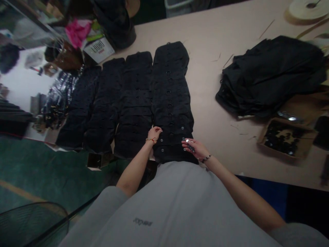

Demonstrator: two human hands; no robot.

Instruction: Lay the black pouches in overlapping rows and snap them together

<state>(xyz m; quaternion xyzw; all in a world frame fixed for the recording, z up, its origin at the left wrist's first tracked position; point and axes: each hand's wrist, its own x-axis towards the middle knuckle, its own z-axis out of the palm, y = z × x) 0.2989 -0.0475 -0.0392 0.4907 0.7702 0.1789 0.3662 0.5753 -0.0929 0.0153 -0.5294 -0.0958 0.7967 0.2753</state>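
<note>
Nearest me is a row of overlapping black fabric pieces (171, 97), with dark rings down its middle. Small shiny round pieces (162, 150) lie in pairs along the closest layers. At the left edge of this row, my left hand (154, 133) is closed in a pinch. Whatever is between its fingertips is too small to make out. My right hand (197, 149) is over the right edge, its fingers curled around several small dark discs (190, 147), one of them catching the light. Its fingertips are close to a shiny round piece on the fabric.
More rows of black pieces (137, 99) lie to the left. On the right are a heap of black fabric (269, 77) and an open cardboard box (260, 139) of small dark parts. A tape roll (300, 12) is at the far right, and a white printed box (99, 50) at the back left.
</note>
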